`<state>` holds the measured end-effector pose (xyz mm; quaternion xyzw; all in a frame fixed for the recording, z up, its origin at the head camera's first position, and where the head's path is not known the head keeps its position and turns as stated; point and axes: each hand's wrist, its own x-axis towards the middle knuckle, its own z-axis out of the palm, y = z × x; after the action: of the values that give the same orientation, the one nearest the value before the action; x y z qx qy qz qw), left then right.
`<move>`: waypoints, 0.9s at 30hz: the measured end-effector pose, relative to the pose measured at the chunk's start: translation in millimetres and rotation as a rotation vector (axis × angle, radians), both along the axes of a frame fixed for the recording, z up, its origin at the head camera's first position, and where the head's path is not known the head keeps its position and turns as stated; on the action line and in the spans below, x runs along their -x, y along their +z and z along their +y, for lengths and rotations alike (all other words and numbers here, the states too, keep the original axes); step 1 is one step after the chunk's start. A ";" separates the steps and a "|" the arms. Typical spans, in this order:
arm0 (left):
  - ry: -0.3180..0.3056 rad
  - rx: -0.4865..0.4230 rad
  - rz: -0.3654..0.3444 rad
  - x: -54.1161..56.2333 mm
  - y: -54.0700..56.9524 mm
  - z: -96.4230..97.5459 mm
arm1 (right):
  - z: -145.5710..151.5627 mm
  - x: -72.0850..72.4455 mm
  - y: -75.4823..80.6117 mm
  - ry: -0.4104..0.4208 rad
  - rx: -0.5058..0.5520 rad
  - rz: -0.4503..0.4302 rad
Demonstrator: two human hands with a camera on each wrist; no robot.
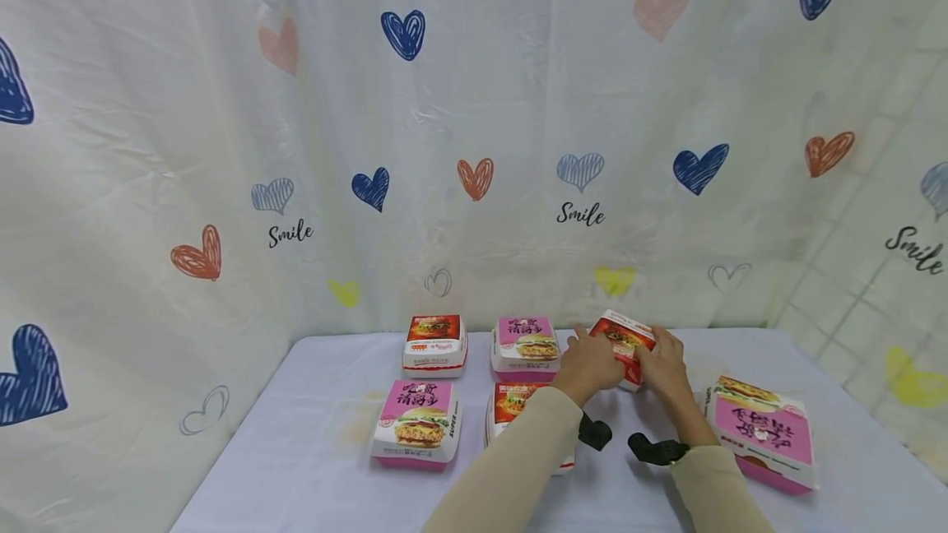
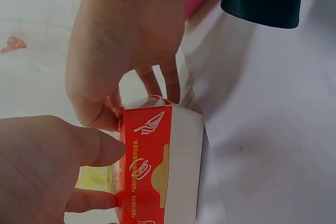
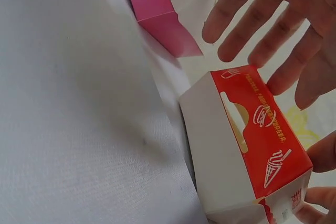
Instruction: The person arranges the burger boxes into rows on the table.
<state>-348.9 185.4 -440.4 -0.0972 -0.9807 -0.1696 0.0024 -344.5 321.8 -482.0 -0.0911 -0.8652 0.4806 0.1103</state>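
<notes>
A red-and-white burger box [image 1: 620, 336] sits turned at an angle near the back of the table, between both hands. My right hand [image 1: 664, 362] grips its right end, with the thumb [image 2: 100, 115] at the red face's edge and other fingers round the side. On the box's left is my left hand [image 1: 592, 364], its fingers spread and fairly straight in the right wrist view, some fingertips right at the box's edge. The red side panel [image 3: 262, 124] shows white food drawings and a tan cut-out tab.
Left of the hands stand a pink burger box [image 1: 524, 344], a second red one [image 1: 434, 344] and another pink one [image 1: 418, 422]. A red box [image 1: 511, 401] is partly hidden behind the left sleeve. At right lies a pink box [image 1: 766, 434]. A heart-print curtain [image 1: 474, 105] hangs behind.
</notes>
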 end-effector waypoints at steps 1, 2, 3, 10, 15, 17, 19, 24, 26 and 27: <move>-0.001 0.005 0.002 0.6 -0.8 0.2 | 0.3 -0.1 -0.4 0.000 -0.002 -0.001; -0.004 0.008 0.003 0.7 -1.4 0.1 | 0.3 -0.5 -0.5 0.000 -0.004 -0.001; -0.007 0.011 0.003 1.1 -2.2 0.2 | 0.6 -0.6 -0.7 -0.001 -0.006 -0.001; -0.026 0.018 0.010 4.5 -3.5 -1.9 | 0.2 -1.4 -0.4 -0.023 -0.004 0.008; -0.041 0.013 0.019 5.5 -2.1 -5.0 | -1.0 -1.9 0.4 -0.049 -0.002 -0.002; -0.050 0.011 0.020 5.3 -1.7 -5.9 | -1.2 -2.7 1.4 -0.058 0.005 -0.011; -0.056 0.013 0.022 5.1 -1.7 -6.7 | -0.9 -2.9 1.7 -0.067 0.010 -0.016; -0.053 0.021 0.019 6.3 -3.5 -7.0 | 0.1 -2.6 1.0 -0.078 0.008 -0.026; -0.043 0.017 0.009 6.4 -3.6 -6.8 | 0.1 -2.8 1.3 -0.076 0.007 -0.033; -0.038 0.015 0.005 6.3 -3.5 -6.8 | 0.1 -2.8 1.5 -0.075 0.003 -0.037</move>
<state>-355.2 178.7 -443.9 -0.1164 -0.9799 -0.1618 0.0007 -341.7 321.9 -480.5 -0.1327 -0.8623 0.4758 0.1120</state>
